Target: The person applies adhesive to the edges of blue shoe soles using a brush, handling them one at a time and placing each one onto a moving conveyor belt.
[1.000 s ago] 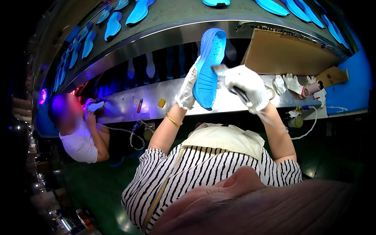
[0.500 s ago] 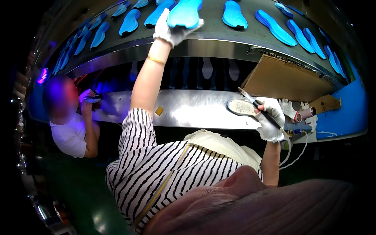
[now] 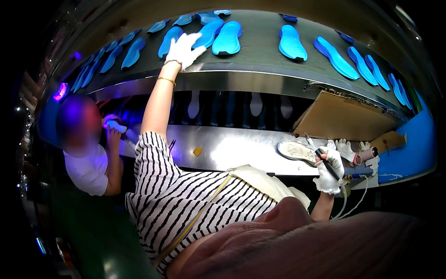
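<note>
My left hand, in a white glove, is stretched out over the far belt with its fingers spread. It holds nothing and is nearest to a blue shoe sole; another blue sole lies just to the right. My right hand, in a white glove with bare fingertips, grips a black-handled brush with a clear hose running from its rear end. Beside that hand, a shoe-shaped piece with a pale top and dark rim lies on the metal bench.
More blue soles rest along the dark conveyor belt. A cardboard sheet leans at the right, near spare gloves and a spool. A small yellow block sits on the bench. A co-worker works at the left.
My left hand has let go of a blue sole, which now lies on the belt, and has moved left with fingers spread. My right hand still holds the brush. The view has shifted.
</note>
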The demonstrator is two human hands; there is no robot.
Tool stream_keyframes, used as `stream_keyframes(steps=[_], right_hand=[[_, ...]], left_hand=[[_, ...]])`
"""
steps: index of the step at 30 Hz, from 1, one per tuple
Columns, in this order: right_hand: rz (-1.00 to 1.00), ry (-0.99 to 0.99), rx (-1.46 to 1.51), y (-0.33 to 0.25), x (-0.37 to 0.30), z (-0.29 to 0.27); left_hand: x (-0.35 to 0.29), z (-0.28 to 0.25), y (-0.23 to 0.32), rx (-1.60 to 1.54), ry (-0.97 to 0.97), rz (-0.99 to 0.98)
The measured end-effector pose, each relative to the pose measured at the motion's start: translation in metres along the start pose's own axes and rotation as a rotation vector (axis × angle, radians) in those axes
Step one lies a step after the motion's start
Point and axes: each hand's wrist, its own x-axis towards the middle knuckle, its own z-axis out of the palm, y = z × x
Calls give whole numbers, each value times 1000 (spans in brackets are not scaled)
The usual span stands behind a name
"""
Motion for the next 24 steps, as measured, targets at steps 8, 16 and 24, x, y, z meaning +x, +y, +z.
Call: stream_keyframes(steps=[8, 16, 24], right_hand=[[115, -6, 83, 5, 5, 35], [139, -32, 77, 16, 18, 56], [124, -49, 81, 12, 28, 48]], left_hand=[[-31, -36, -26, 273, -160, -110], [-48, -40, -94, 453, -152, -418], [14, -36, 47, -503, 39, -139]])
